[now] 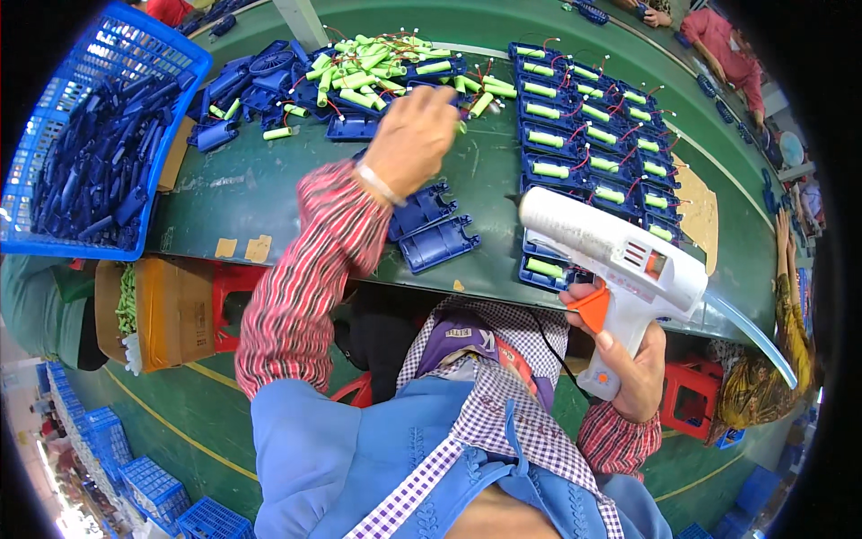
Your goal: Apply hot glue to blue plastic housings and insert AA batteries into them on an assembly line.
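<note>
My right hand [628, 368] grips a white hot glue gun [620, 251] by its handle, a finger at the orange trigger. A clear glue stick [754, 337] sticks out of its back end. Over the table, my left hand [413, 135] is closed at the edge of a pile of green battery cells [368, 67] with thin wires. Its fingertips are partly hidden, and what they hold I cannot make out. Below that hand lie blue plastic housings [437, 242] without cells. Rows of blue housings, each with a green cell [546, 139], stand right of it.
A blue basket [184, 58] full of dark blue parts stands at the left, beside loose blue housings [260, 90]. A cardboard box [184, 310] with green pieces sits below the table edge. Red stools [691, 395] and other people [727, 54] are around the green table [260, 193].
</note>
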Available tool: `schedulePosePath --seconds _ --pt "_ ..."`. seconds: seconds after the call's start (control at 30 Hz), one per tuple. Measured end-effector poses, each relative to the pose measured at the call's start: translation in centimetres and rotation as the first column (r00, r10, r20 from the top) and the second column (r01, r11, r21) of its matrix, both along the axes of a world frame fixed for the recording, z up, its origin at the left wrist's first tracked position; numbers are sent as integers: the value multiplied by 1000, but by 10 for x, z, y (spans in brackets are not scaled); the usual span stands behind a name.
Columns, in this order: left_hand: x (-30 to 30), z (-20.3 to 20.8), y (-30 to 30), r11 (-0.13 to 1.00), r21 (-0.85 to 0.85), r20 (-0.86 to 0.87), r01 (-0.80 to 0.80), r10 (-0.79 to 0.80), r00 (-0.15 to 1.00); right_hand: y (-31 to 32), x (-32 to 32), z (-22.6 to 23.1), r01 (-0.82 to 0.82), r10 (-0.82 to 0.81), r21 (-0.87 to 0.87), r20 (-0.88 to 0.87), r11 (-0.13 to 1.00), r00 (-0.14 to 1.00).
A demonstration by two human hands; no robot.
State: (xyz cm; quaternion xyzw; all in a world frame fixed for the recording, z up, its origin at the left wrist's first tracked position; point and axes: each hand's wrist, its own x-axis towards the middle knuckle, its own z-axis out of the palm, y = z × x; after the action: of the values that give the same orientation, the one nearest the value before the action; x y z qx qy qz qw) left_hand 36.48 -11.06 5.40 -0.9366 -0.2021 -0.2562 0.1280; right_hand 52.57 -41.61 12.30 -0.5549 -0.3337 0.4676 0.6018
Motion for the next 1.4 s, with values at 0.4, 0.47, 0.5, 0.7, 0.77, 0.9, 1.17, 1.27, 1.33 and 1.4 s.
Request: schedulePosePath --seconds 0.4,0.47,0.5,0.7,0.77,0.9,1.17,1.27,1.33,1.4 --pt "-155 -37 -112 596 -731 310 -333 724 616 66 -22 -29 -383 387 -97 17 919 922" --pt "-156 -44 -109 714 -592 359 -375 649 671 74 -26 -30 -393 404 -137 69 909 912" --pt "-157 -46 -108 796 -444 369 -411 581 726 76 -27 -30 -396 416 -162 120 904 901" --pt "-157 -48 -108 722 -605 406 -335 642 650 81 -33 -28 -375 407 -200 154 905 901" --pt "-157 -49 -106 677 -644 393 -357 692 605 80 -32 -27 -388 425 -214 167 897 890" --pt "-156 -48 -107 741 -547 404 -389 641 652 75 -28 -20 -309 335 -199 113 930 935" --pt "-157 -45 -111 710 -584 309 -393 642 701 74 -16 -24 -281 309 -179 153 943 939" --pt "-155 -41 -110 704 -604 379 -373 666 643 75 -14 -28 -290 325 -221 145 931 935" --pt "-151 -34 -110 658 -614 284 -435 699 656 74 -14 -29 -276 312 -223 148 935 938" --pt "-142 -26 -111 683 -664 374 -304 656 656 71 -13 -28 -258 297 -230 153 938 943"
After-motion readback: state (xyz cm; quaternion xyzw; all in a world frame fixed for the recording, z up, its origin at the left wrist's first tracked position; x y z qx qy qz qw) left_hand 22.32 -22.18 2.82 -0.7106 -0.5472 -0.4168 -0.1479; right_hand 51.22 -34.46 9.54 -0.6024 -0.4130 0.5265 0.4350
